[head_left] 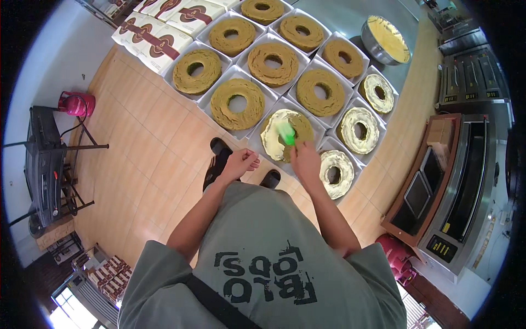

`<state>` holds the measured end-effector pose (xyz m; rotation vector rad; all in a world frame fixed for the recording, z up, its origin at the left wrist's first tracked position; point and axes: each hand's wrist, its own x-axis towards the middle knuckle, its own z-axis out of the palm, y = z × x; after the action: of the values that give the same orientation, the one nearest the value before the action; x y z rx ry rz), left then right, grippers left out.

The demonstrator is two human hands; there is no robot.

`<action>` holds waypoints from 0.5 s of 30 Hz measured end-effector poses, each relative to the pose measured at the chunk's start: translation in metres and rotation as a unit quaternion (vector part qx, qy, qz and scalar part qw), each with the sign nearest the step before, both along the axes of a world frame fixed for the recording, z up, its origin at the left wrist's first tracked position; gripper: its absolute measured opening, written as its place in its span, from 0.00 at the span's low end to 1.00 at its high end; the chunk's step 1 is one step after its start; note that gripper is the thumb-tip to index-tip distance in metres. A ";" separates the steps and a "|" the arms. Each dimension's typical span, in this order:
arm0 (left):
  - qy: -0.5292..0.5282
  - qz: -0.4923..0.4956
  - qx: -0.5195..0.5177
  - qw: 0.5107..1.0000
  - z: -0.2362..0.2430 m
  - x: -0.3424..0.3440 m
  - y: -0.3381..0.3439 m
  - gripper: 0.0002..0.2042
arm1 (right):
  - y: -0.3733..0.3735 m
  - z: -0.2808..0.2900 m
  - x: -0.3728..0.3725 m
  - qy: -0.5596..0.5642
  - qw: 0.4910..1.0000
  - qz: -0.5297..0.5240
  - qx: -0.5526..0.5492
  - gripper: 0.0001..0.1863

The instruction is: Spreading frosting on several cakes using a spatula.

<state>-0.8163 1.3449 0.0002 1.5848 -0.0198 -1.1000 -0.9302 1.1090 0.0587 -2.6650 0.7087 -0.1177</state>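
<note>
My right hand (306, 160) is closed around the handle of a green spatula (285, 132), whose blade is blurred. The blade lies over a brown ring cake (304, 125) in an open white box. Pale cream covers the left part of that cake's top; its right part is bare. Closed loosely in front of my body, my left hand (241, 163) shows nothing in its curled fingers. To the right, a cream-topped ring cake (335, 174) sits in its box close to my right wrist, and two more cream-topped cakes (359, 130) stand beyond it.
Several uncreamed ring cakes (272, 64) fill boxes farther back. A metal bowl of pale cream (368, 46) stands at the back right. Closed printed boxes (159, 35) are at the far left. Ovens (466, 197) line the right; a gas cylinder (79, 103) stands left.
</note>
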 end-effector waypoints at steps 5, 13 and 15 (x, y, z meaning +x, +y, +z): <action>0.055 -0.068 0.005 0.996 -0.012 0.032 0.054 0.14 | 0.027 0.010 -0.003 0.003 1.000 -0.023 0.013 0.10; -0.018 -0.024 0.088 0.996 -0.064 0.137 0.169 0.14 | 0.095 0.033 0.021 0.065 0.990 -0.112 0.061 0.10; -0.010 -0.036 0.099 0.994 -0.077 0.158 0.183 0.14 | 0.094 0.035 0.033 0.047 0.984 -0.168 0.030 0.11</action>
<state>-0.6581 1.5277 -0.0773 1.7826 0.0197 -1.1717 -0.8972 1.2030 0.0933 -2.4844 1.1694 -0.0575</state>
